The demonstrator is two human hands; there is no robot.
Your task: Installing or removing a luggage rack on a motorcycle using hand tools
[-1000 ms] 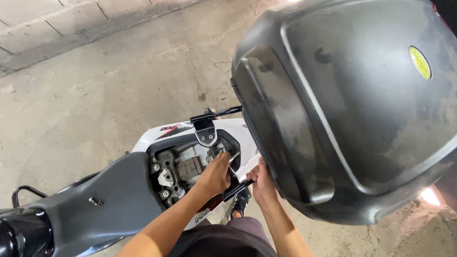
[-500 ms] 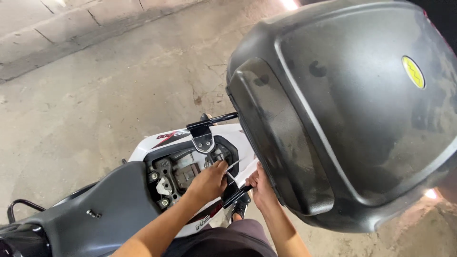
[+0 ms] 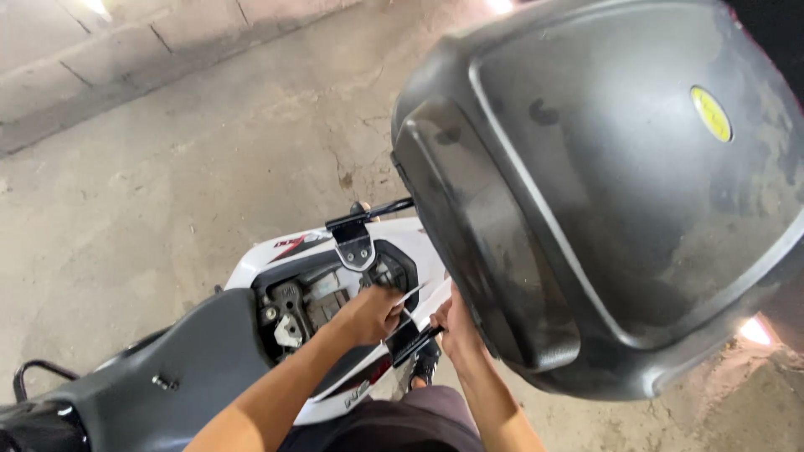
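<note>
The left hand [image 3: 368, 311] is reaching curled into the open motorcycle tail compartment [image 3: 331, 289]; its grip is unclear. The right hand [image 3: 448, 322] is closing around the black rack bar [image 3: 412, 341], likely rigid, beside the bulky, probably heavy top box [image 3: 603, 192].

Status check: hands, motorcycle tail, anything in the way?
Left hand inside open tail compartment. Right hand on black bar. Big top box crowds the right.

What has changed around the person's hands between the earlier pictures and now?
Hardly anything: the left hand stays in the open tail compartment of the motorcycle, and the right hand stays beside the big dark top case. Only the camera view shifted slightly.
</note>
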